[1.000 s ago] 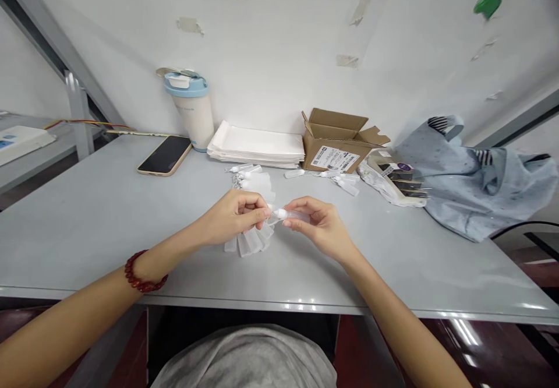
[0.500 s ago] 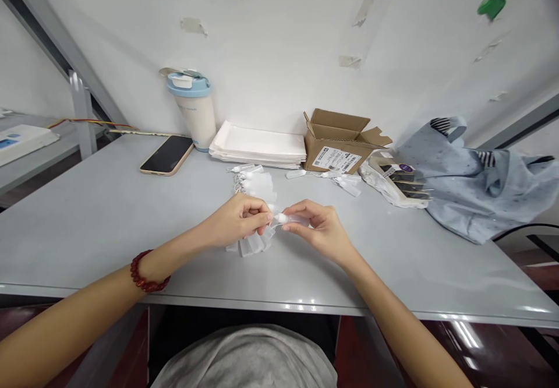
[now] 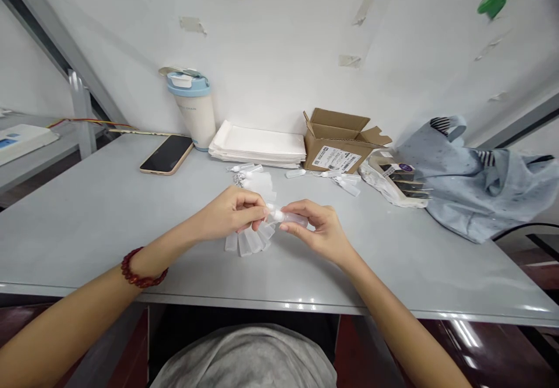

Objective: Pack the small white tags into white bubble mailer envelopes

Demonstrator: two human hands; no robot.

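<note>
My right hand (image 3: pixel 318 229) holds a small translucent plastic bottle (image 3: pixel 296 219) on its side, white cap (image 3: pixel 278 216) towards the left. Thumb and fingers of my left hand (image 3: pixel 245 212) are pinched together just left of that cap; what they grip, perhaps something thin, is too small to make out. Below and behind my hands, a pile of similar flat translucent bottles (image 3: pixel 247 242) lies fanned out on the grey table (image 3: pixel 183 242). My left hand covers part of the pile.
Behind the pile lies a stack of white envelopes (image 3: pixel 262 145). An opened cardboard box (image 3: pixel 336 143) stands beside it, with a few bottles (image 3: pixel 348 186) in front. Further out are a phone (image 3: pixel 167 155), a lidded cup (image 3: pixel 196 117), a clear-wrapped package (image 3: pixel 399 181) and blue cloth (image 3: pixel 476 184).
My left hand has shifted slightly left and up, widening the gap to my right hand. More of the held bottle shows now. My right hand stays nearly in place.
</note>
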